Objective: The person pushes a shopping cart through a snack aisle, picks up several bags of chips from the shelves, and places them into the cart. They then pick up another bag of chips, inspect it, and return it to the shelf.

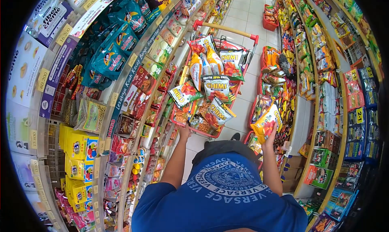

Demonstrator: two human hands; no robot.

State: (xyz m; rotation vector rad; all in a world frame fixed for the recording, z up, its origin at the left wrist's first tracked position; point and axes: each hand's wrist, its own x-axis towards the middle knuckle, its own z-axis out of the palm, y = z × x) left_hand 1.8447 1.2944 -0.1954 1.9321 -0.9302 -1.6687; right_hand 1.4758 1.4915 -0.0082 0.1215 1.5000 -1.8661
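Observation:
My right hand (270, 139) is closed around an orange and white bag of chips (267, 122), held up on the right side. The fingers of my left hand (184, 132) are curled at the near left corner of a red-rimmed shopping cart (198, 131). Heaped in the cart are several Chimi chip bags (216, 87), mostly white with red, orange and green parts. One Chimi bag (221, 110) leans over the near right part of the cart. Smaller packets of brown snacks (204, 109) lie beneath the bags, partly hidden.
A shelf on the left holds teal Bango pouches (117, 50) and yellow packs (77, 149). To the right, red baskets (270, 19) of snacks stand on the tiled floor (247, 13) beside another packed shelf (324, 62). The cart's handle (227, 28) is at its far end.

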